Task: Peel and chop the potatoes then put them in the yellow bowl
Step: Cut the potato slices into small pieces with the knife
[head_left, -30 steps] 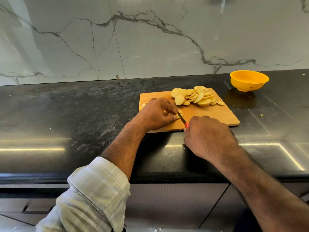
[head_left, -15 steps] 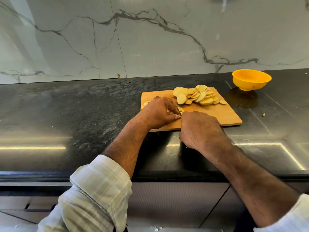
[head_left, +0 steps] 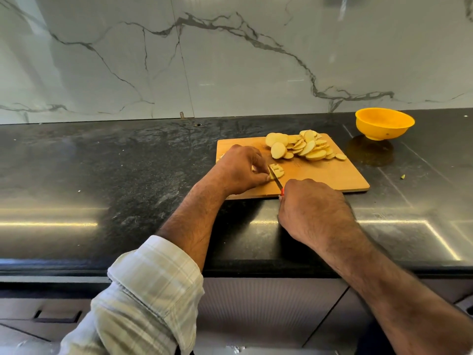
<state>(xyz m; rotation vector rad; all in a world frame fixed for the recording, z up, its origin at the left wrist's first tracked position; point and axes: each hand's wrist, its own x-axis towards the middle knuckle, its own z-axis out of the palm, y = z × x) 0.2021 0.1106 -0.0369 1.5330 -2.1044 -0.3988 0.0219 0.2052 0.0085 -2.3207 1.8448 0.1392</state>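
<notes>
A wooden cutting board lies on the black counter. A heap of potato slices sits at its far side. My left hand curls over a potato piece, mostly hidden, at the board's near left. Small cut bits lie just right of its fingertips. My right hand grips a knife with a red handle, its blade angled down against those bits. The yellow bowl stands beyond the board's far right corner, and nothing shows inside it.
The black counter stretches wide to the left of the board. A marble wall backs it. A tiny scrap lies right of the board. Cabinet fronts and a drawer handle are below the counter edge.
My right hand pushed forward over the board, hiding the knife, then drew back toward me; the blade shows again beside my left fingertips. The left hand stayed in place.
</notes>
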